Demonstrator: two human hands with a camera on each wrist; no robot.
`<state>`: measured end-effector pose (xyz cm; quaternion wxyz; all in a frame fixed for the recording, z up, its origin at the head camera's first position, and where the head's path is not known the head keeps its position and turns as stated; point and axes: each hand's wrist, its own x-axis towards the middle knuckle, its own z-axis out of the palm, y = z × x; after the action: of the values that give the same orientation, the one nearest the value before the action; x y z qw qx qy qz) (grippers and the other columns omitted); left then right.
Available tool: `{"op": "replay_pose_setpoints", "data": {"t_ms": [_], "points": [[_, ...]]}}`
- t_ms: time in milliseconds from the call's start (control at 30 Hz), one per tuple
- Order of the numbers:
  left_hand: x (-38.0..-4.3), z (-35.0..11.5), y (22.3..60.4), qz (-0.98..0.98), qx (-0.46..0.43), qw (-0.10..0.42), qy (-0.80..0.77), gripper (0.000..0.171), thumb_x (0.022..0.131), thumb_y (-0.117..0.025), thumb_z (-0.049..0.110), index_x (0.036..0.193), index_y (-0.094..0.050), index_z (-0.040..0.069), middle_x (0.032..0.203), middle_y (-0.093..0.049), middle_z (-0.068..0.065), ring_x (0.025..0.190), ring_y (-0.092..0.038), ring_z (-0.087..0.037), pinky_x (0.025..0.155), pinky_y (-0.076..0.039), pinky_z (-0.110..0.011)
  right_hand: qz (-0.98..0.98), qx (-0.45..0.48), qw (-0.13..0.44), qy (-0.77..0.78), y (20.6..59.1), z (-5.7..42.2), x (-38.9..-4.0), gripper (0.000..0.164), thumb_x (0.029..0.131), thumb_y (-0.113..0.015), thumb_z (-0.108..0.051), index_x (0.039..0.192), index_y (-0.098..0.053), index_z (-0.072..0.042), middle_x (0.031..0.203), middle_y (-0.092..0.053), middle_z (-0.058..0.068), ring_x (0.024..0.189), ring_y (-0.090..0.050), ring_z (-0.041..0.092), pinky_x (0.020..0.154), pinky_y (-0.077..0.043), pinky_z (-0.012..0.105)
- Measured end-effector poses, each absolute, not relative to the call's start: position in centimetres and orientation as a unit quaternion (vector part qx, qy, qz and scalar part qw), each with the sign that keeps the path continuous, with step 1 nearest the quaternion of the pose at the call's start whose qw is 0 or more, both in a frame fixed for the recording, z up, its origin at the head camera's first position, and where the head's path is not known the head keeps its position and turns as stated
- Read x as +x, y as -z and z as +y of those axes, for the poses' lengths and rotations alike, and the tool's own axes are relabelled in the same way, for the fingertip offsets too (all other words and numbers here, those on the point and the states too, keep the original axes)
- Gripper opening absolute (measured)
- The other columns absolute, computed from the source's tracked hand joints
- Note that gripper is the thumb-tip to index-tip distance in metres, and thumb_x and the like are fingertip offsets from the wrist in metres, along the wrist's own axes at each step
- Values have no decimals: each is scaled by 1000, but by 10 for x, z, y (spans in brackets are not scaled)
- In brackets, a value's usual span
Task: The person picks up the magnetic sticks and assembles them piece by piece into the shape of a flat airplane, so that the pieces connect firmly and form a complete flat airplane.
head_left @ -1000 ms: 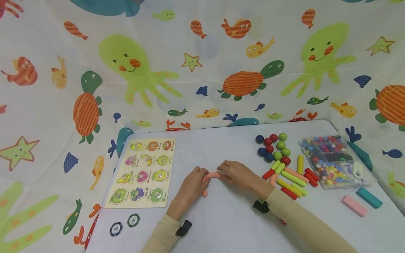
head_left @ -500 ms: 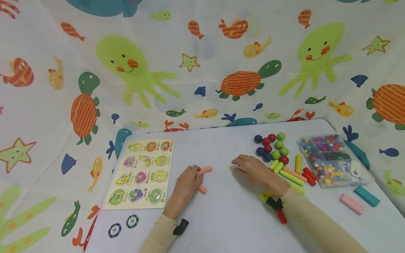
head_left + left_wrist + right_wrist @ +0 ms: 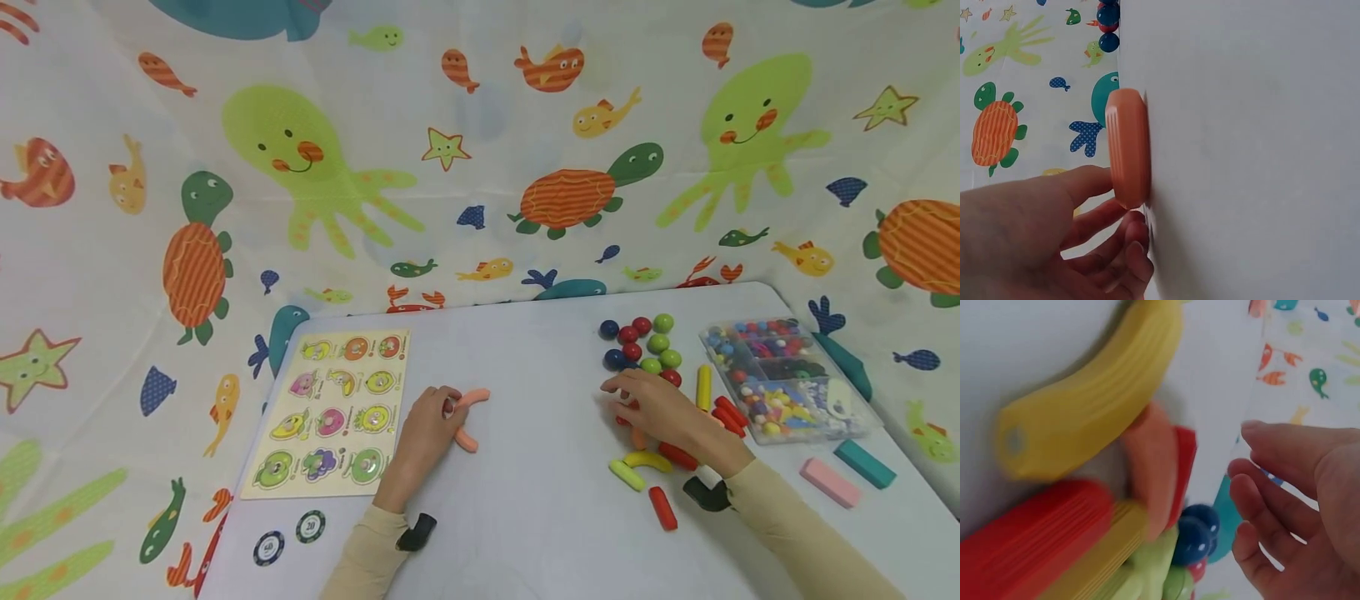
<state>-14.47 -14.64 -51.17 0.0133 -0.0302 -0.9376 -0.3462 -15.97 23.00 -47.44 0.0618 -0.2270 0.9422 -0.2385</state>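
My left hand (image 3: pixel 422 433) pinches a bent salmon-coloured modelling clay stick (image 3: pixel 474 396) on the white table, left of centre. Both ends of the clay's curve show; its middle is behind the fingertips. In the left wrist view thumb and forefinger meet the ridged clay stick (image 3: pixel 1127 150) near its lower part. My right hand (image 3: pixel 663 408), fingers loosely bent and apart, hovers over a cluster of coloured clay sticks. In the right wrist view nothing lies between its fingers; beside it are a curved yellow stick (image 3: pixel 1097 394), a salmon stick (image 3: pixel 1154 469) and a red stick (image 3: pixel 1041 544).
Fruit puzzle board (image 3: pixel 330 417) lies at left, with two poker chips (image 3: pixel 311 526) below. Red, green and blue balls (image 3: pixel 632 352) sit behind the right hand. A clear bead box (image 3: pixel 791 379) and pink and teal blocks (image 3: pixel 831 482) lie at right. A loose red stick (image 3: pixel 663 508) lies nearer.
My right hand has let go of the salmon clay and moved right, over the stick cluster. My left hand has shifted slightly left and away, with the clay moving along.
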Motion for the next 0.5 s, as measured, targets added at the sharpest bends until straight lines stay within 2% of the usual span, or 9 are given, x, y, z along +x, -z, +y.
{"op": "replay_pose_setpoints", "data": {"t_ms": [233,500], "points": [[-153,-151,519,-908,-59,35,414,22,95,-71,17,114,-71,7,97,-65,-6,85,-57,-18,76,-48,-31,938,-261,65,220,479,246,-153,24,91,-76,-18,114,-75,-13,114,-70,5,110,-61,26,90,-58,45],[-159,-152,520,-894,-71,15,442,25,93,-76,22,115,-73,11,97,-67,-4,88,-59,-18,78,-48,-28,940,-261,79,206,483,248,-152,20,90,-76,-14,110,-76,-15,116,-68,5,113,-58,28,91,-57,45]]}}
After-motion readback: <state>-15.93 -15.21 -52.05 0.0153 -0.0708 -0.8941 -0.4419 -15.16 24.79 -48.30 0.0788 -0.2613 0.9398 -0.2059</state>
